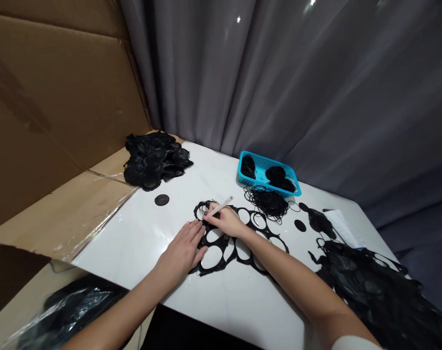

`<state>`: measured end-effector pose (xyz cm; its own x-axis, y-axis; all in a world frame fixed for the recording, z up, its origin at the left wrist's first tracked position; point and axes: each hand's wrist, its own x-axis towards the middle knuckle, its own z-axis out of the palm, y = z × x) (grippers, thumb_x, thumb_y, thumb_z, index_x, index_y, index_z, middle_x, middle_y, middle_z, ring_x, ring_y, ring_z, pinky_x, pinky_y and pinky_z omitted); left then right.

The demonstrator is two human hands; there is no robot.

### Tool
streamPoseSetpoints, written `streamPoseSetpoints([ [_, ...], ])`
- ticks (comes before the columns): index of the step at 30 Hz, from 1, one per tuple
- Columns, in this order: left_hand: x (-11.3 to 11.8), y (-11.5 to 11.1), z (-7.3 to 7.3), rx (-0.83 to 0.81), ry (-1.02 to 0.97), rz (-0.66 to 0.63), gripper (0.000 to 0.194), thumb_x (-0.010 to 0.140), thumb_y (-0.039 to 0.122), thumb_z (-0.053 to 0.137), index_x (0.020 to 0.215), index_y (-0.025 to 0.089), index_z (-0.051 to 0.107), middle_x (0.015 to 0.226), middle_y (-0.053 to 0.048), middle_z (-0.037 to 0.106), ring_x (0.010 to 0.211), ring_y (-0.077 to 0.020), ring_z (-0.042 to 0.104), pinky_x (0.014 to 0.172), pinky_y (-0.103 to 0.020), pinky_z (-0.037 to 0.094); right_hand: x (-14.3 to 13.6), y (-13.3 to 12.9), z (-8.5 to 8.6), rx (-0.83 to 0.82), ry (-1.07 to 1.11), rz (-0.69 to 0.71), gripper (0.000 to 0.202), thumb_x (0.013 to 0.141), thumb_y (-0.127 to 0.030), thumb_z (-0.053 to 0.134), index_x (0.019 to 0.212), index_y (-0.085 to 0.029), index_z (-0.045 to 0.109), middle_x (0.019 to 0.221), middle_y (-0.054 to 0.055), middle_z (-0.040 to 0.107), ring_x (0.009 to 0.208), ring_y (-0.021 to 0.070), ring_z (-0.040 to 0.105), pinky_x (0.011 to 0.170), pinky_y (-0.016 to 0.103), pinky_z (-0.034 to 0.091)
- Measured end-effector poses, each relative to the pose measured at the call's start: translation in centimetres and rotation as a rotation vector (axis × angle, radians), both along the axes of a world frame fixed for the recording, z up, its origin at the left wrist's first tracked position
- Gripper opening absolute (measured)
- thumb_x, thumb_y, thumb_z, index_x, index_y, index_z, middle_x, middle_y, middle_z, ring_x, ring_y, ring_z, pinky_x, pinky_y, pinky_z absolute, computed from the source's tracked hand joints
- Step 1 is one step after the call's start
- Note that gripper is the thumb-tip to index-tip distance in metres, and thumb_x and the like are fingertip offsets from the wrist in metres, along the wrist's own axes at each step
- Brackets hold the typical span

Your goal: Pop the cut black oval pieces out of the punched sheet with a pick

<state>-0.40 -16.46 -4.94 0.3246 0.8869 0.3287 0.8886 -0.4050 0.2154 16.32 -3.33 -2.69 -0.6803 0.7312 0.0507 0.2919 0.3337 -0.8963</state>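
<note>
A thin black sheet with round holes lies flat on the white table. My left hand rests on its left edge, palm down, with the fingers stretched out. Just beyond it, my right hand is closed on a slim white pen-like tool, whose lower end is hidden by the fingers. This hand is over the sheet's far left part, where thin black strands curl around a hole. A loose black disc lies to the left.
Black discs are heaped at the back left beside a cardboard box. A blue basket holds black bundles, with a tangle of black rings before it. More black sheet material is piled at right, near white paper.
</note>
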Motion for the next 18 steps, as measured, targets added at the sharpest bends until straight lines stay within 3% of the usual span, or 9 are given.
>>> streamPoseSetpoints([
  [9, 0.0, -0.1, 0.1, -0.042, -0.006, 0.002, 0.043, 0.099, 0.036, 0.053, 0.134, 0.011, 0.057, 0.144, -0.017, 0.055, 0.135, -0.0313, 0.051, 0.112, -0.048, 0.045, -0.2, -0.3, -1.0, 0.139, -0.010, 0.025, 0.017, 0.092, -0.027, 0.059, 0.078, -0.021, 0.052, 0.080, -0.002, 0.061, 0.076, 0.0155, 0.057, 0.073, 0.027, 0.042],
  [15, 0.0, 0.1, 0.2, -0.050, -0.032, -0.001, 0.042, 0.099, 0.033, 0.053, 0.136, 0.013, 0.055, 0.141, -0.016, 0.057, 0.132, -0.0305, 0.053, 0.110, -0.047, 0.047, -0.2, 0.5, -1.1, 0.645, -0.105, 0.220, 0.013, 0.097, -0.017, 0.050, 0.085, -0.021, 0.055, 0.090, 0.007, 0.062, 0.089, 0.0223, 0.053, 0.082, 0.034, 0.044],
  [17, 0.1, 0.1, 0.3, -0.036, -0.038, 0.003, 0.041, 0.099, 0.034, 0.053, 0.134, 0.013, 0.056, 0.139, -0.016, 0.059, 0.132, -0.0307, 0.053, 0.110, -0.047, 0.047, 0.1, 2.7, -0.1, 0.695, -0.131, 0.030, 0.015, 0.096, -0.014, 0.048, 0.084, -0.021, 0.054, 0.089, 0.008, 0.061, 0.087, 0.0229, 0.052, 0.081, 0.034, 0.044],
  [18, 0.1, 0.1, 0.4, -0.026, -0.035, 0.008, 0.040, 0.099, 0.034, 0.052, 0.133, 0.012, 0.056, 0.138, -0.016, 0.059, 0.132, -0.0310, 0.053, 0.110, -0.048, 0.046, 0.3, 4.0, 0.6, 0.686, -0.128, -0.149, 0.016, 0.095, -0.013, 0.047, 0.083, -0.021, 0.053, 0.087, 0.008, 0.060, 0.085, 0.0228, 0.052, 0.080, 0.034, 0.044],
])
